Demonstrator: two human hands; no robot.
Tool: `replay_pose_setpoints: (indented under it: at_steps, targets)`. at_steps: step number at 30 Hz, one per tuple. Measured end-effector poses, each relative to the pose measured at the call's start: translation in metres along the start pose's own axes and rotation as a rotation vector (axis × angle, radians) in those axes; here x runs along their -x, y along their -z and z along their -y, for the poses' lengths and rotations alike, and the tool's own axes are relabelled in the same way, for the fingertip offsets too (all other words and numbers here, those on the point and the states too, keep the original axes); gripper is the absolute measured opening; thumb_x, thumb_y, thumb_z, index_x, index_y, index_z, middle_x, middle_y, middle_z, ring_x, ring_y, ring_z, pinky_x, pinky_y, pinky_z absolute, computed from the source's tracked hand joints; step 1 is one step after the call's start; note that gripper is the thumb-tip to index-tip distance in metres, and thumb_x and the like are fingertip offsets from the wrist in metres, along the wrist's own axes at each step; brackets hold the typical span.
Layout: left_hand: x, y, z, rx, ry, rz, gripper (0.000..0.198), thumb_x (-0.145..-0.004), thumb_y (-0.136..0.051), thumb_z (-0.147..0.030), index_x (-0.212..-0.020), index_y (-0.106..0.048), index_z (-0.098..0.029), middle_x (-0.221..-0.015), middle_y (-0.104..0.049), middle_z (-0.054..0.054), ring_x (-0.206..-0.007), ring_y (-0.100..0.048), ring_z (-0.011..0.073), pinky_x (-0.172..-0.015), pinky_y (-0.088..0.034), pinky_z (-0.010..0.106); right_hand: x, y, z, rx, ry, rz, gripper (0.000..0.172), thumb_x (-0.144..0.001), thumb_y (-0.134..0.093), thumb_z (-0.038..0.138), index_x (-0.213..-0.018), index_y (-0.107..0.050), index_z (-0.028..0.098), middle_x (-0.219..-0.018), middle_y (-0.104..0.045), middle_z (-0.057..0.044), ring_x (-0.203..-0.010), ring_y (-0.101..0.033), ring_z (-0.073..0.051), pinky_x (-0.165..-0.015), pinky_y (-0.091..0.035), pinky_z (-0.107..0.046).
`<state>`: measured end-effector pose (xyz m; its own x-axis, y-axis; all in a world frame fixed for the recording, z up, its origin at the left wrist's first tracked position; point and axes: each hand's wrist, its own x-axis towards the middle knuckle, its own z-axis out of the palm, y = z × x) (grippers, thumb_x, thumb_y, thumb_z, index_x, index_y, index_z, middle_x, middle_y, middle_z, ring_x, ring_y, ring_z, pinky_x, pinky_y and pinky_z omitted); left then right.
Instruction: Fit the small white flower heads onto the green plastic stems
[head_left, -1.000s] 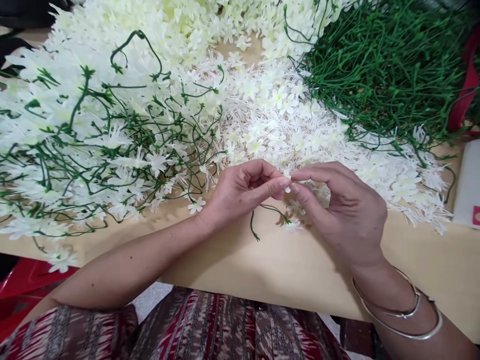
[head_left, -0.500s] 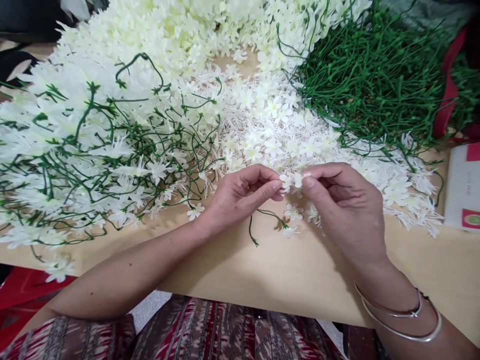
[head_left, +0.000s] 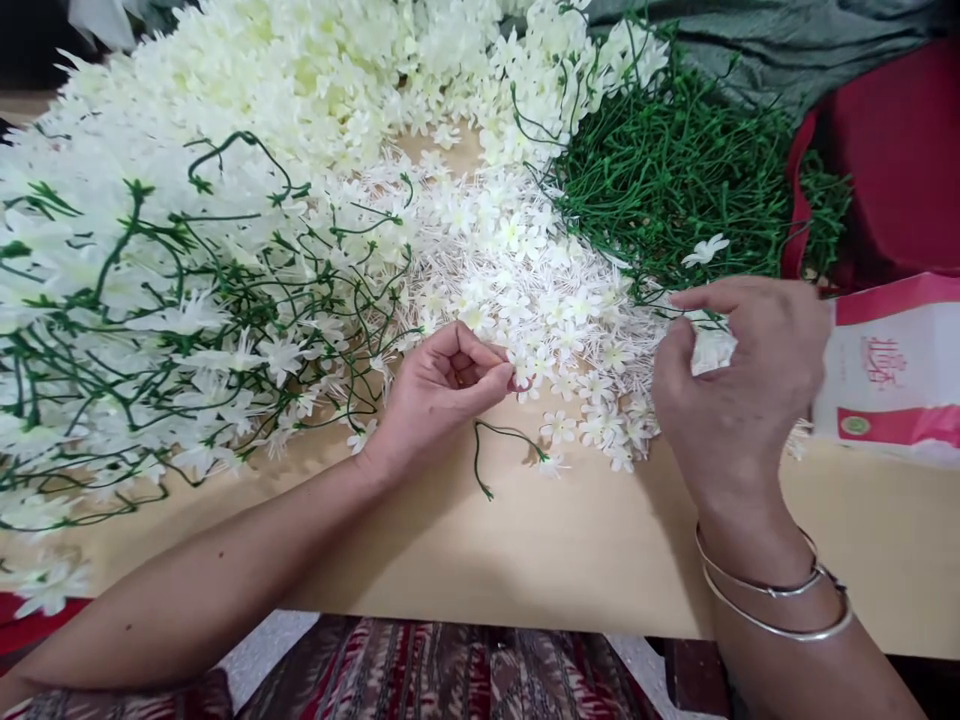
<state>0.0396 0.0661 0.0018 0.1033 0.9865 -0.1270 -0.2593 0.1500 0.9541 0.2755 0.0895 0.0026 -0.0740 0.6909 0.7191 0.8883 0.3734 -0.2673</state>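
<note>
My left hand (head_left: 450, 390) is closed in a pinch at the front edge of a heap of small white artificial flowers (head_left: 517, 235). What its thumb and forefinger hold is too small to make out. My right hand (head_left: 746, 385) is raised at the right with thumb and forefinger apart, nothing seen between them. Just beyond its forefinger, a single white flower (head_left: 705, 250) shows against a pile of green plastic stems (head_left: 675, 170); whether it rests there or is in the air I cannot tell. Between my hands a green stem (head_left: 514, 432) with a white flower lies on the table.
Flowers fitted with green stems (head_left: 187, 330) are heaped at the left. Fuller cream-white blossoms (head_left: 322, 70) fill the back. On the right are a red bag (head_left: 892, 170) and a white and pink packet (head_left: 896, 365). The wooden table (head_left: 525, 560) has its edge near me.
My hands have parted. The right has moved right and away from me, its fingers opening; the left stays pinched. A white flower now shows over the green stems. The view has shifted right.
</note>
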Motion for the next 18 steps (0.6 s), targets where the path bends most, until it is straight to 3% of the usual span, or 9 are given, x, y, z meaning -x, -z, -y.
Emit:
replay_pose_setpoints:
  at_steps: [3,6,10,14,18]
  targets:
    - [0.000,-0.001,0.003,0.027,0.008,0.000,0.025,-0.076,-0.088,-0.026,-0.083,-0.066,-0.017,-0.080,-0.073,0.000,-0.075,-0.071,0.0095,-0.075,-0.059,0.021,0.009,-0.008,0.007,-0.034,-0.021,0.219,0.011,-0.092,-0.065,0.021,-0.101,-0.071,0.023,-0.099,-0.072,-0.011,-0.098,-0.067,-0.032,-0.093,-0.048,-0.053]
    - [0.001,-0.002,0.006,0.012,-0.014,0.002,0.024,-0.077,-0.087,-0.023,-0.095,-0.073,-0.018,-0.085,-0.074,0.000,-0.080,-0.070,0.0094,-0.078,-0.058,0.020,0.016,-0.013,0.012,-0.070,-0.051,0.322,0.007,-0.091,-0.070,0.027,-0.095,-0.073,0.021,-0.095,-0.072,-0.011,-0.097,-0.065,-0.033,-0.091,-0.047,-0.053]
    - [0.003,-0.002,0.010,-0.031,-0.059,-0.008,0.022,-0.079,-0.084,-0.021,-0.099,-0.077,-0.019,-0.088,-0.073,0.001,-0.083,-0.069,0.0102,-0.079,-0.057,0.020,0.015,-0.009,0.014,-0.113,-0.044,0.272,0.002,-0.092,-0.071,0.023,-0.092,-0.073,0.024,-0.094,-0.074,-0.010,-0.096,-0.067,-0.031,-0.092,-0.049,-0.052]
    - [0.004,-0.002,0.012,-0.112,-0.062,-0.033,0.021,-0.082,-0.080,-0.022,-0.103,-0.079,-0.020,-0.088,-0.073,0.002,-0.075,-0.065,0.0098,-0.070,-0.055,0.021,0.009,0.001,0.017,-0.108,-0.032,0.183,0.014,-0.097,-0.064,0.019,-0.103,-0.073,0.028,-0.098,-0.079,-0.008,-0.095,-0.073,-0.031,-0.092,-0.052,-0.053]
    - [0.004,-0.002,0.013,-0.124,-0.058,-0.041,0.017,-0.083,-0.079,-0.023,-0.099,-0.079,-0.019,-0.089,-0.074,0.003,-0.077,-0.067,0.0111,-0.070,-0.055,0.022,0.008,0.004,0.020,-0.120,-0.003,0.117,0.015,-0.095,-0.067,0.017,-0.101,-0.074,0.029,-0.093,-0.080,-0.005,-0.092,-0.074,-0.029,-0.090,-0.054,-0.050]
